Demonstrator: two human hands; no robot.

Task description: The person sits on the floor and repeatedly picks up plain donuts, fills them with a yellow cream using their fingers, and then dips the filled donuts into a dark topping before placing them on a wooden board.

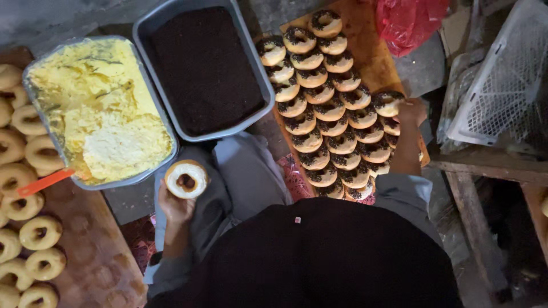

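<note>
Left hand (174, 206) is raised palm-up with the fingers curled under a single ring doughnut (186, 179), which is coated with pale cream on top and carries no sprinkles; the doughnut rests on the fingertips, just below the near edge of two tubs. Directly ahead of this hand and slightly to its left sits a grey tub of yellow cream (100, 108), with an orange-handled spatula (44, 182) sticking out of its near left corner. Ahead and to the right of the left hand is a second grey tub filled with dark chocolate sprinkles (204, 68); the two tubs stand side by side, walls touching or nearly so. Further left of the left hand, plain uncoated doughnuts (40, 231) lie in rows on a wooden board (94, 256). Right hand (411, 111) is stretched forward, fingers closed around a sprinkled doughnut (388, 102) at the right edge of the finished batch; whether that doughnut is already resting on the board cannot be told. The finished sprinkle-topped doughnuts (328, 111) lie in tight overlapping rows on a second wooden board (368, 48), between the two hands and mostly just left of the right hand. Beyond the right hand lies a crumpled red plastic bag (408, 20); to its right, a white plastic crate (505, 80) stands tilted.
</note>
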